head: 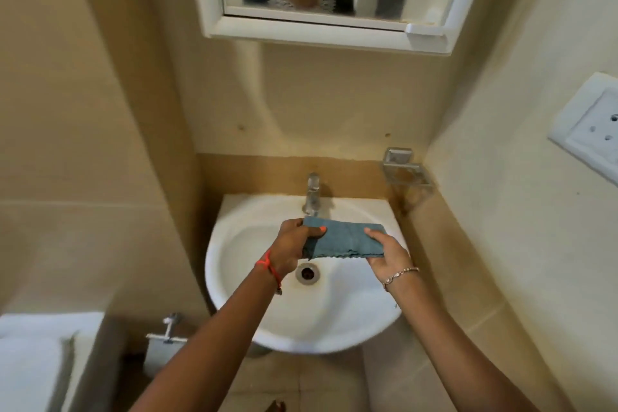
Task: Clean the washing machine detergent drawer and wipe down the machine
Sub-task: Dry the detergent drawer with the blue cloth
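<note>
Together, two hands grip one folded blue cloth (344,242) above the white basin (351,308): left hand (294,246) and right hand (388,252) each pinch an end, just before the single tap (312,194).

Nothing readable is showing here: no lettering, label, brand, number or sign is appearing legibly on any surface.
</note>
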